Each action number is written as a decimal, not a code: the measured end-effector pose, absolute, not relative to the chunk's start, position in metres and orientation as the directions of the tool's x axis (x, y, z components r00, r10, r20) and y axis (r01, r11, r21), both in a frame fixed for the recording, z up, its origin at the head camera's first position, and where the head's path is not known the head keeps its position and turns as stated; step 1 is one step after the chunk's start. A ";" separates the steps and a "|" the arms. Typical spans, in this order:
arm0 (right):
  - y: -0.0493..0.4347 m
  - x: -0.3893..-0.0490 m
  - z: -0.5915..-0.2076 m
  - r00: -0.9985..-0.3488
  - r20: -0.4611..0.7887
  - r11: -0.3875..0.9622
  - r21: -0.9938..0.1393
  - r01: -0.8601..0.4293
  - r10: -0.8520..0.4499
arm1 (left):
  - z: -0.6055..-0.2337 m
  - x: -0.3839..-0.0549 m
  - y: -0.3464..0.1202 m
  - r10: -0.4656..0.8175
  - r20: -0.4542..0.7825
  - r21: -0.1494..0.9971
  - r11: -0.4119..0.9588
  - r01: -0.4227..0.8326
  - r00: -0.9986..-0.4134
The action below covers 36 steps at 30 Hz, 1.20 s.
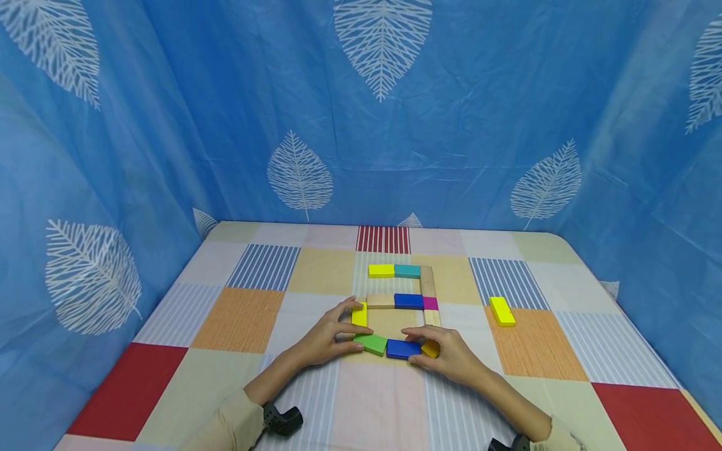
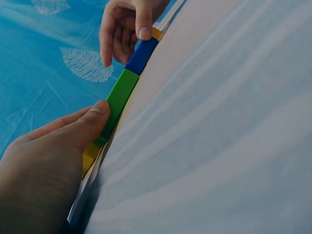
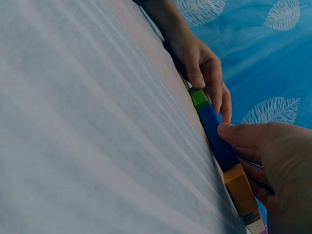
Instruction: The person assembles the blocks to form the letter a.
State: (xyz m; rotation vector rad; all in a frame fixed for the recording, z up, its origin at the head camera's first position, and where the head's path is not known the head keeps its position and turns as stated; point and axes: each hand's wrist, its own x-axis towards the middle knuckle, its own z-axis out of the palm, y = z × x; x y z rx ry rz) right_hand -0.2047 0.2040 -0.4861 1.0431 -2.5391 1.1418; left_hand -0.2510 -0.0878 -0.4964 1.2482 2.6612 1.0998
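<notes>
On the patchwork cloth, flat coloured blocks form an outline. My left hand (image 1: 324, 334) pinches the green block (image 1: 372, 344) at its left end, thumb on the near side, a finger on the far side. Another finger of that hand reaches the upright yellow block (image 1: 359, 316) behind it. My right hand (image 1: 451, 356) holds the near blue block (image 1: 402, 349) between thumb and fingers. In the right wrist view, its thumb lies on the top edge of the blue block (image 3: 217, 139). The orange block (image 1: 431, 348) sits at the blue one's right end, partly hidden by the right hand.
Behind, a plain wood block (image 1: 380, 301) and a second blue block (image 1: 408, 302) make a middle row. Yellow (image 1: 381, 270) and teal (image 1: 407, 271) blocks make the far row. A magenta piece (image 1: 430, 304) joins the right side. One yellow block (image 1: 502, 311) lies apart at right.
</notes>
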 end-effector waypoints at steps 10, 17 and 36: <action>0.204 -0.205 -0.486 -0.742 0.408 0.462 -0.595 -0.658 -0.531 | -0.496 -0.252 -0.087 0.676 0.270 0.597 0.441 0.671 -0.685; 0.205 -0.204 -0.486 -0.743 0.412 0.457 -0.600 -0.657 -0.528 | -0.495 -0.252 -0.088 0.637 0.296 0.638 0.422 0.644 -0.711; 0.240 -0.180 -0.482 -0.798 0.517 0.626 -0.521 -0.581 -0.311 | -0.498 -0.252 -0.088 0.572 0.309 0.638 0.468 0.612 -0.760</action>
